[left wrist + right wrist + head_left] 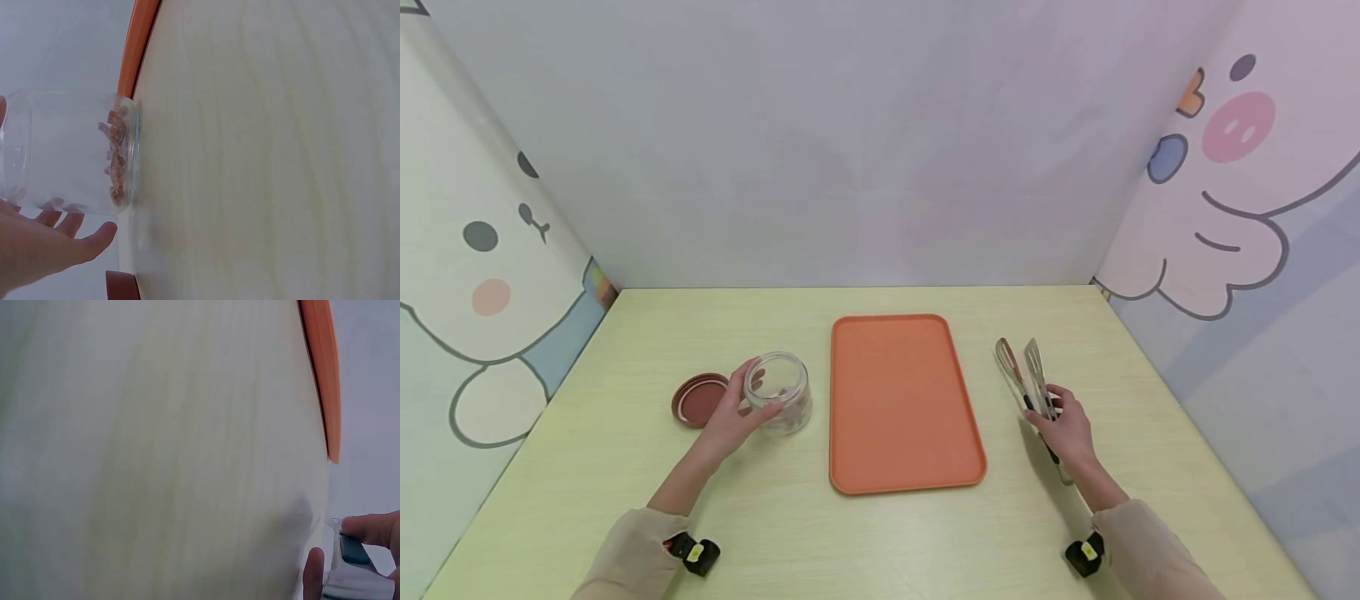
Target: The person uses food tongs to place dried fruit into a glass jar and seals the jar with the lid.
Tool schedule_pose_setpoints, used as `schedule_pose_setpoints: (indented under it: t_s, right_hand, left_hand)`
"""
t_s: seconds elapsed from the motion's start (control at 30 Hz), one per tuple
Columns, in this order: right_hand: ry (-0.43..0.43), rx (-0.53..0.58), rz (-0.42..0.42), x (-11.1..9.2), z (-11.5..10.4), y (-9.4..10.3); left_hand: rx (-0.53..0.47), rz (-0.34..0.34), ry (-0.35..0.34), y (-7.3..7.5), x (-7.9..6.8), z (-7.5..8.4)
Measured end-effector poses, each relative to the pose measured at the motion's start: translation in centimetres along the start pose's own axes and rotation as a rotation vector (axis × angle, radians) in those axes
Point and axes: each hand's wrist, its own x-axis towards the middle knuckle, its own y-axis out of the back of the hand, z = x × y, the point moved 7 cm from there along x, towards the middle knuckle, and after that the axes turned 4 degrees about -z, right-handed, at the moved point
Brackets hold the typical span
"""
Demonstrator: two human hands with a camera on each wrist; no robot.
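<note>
On the left side of the table, my left hand (732, 423) holds a clear glass jar (796, 408) without a lid, thumb and fingers around its side. Small reddish-brown pieces (117, 159) lie at the bottom of the jar, seen in the left wrist view. A round brown lid (702, 402) rests on the table just left of that hand. At the right, my right hand (1070, 431) grips metal food tongs (1036, 367) with dark grips by their middle. The tongs' two heads point away from me and stand apart. In the right wrist view, only fingers and the handle end (357, 586) show.
An orange rectangular tray (904, 408) lies flat between the two hands. The pale wooden table (880, 546) meets a plain grey-white wall (865, 150) at the back. Panels with cartoon animals flank both sides.
</note>
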Motion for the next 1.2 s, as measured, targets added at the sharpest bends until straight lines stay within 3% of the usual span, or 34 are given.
schedule_pose_setpoints:
  t_s: [0.5, 0.87, 1.2]
  right_hand:
    - [0.052, -0.169, -0.05, 0.3, -0.5, 0.0]
    - [0.161, -0.388, -0.053, 0.1, -1.2, 0.1]
    - [0.159, -0.388, -0.031, 0.1, -1.2, 0.4]
  left_hand:
    - [-0.01, -0.009, 0.004, -0.1, 0.0, -0.1]
    - [0.001, -0.006, 0.004, 0.0, 0.0, -0.2]
    - [-0.003, -0.007, 0.011, 0.0, 0.0, -0.3]
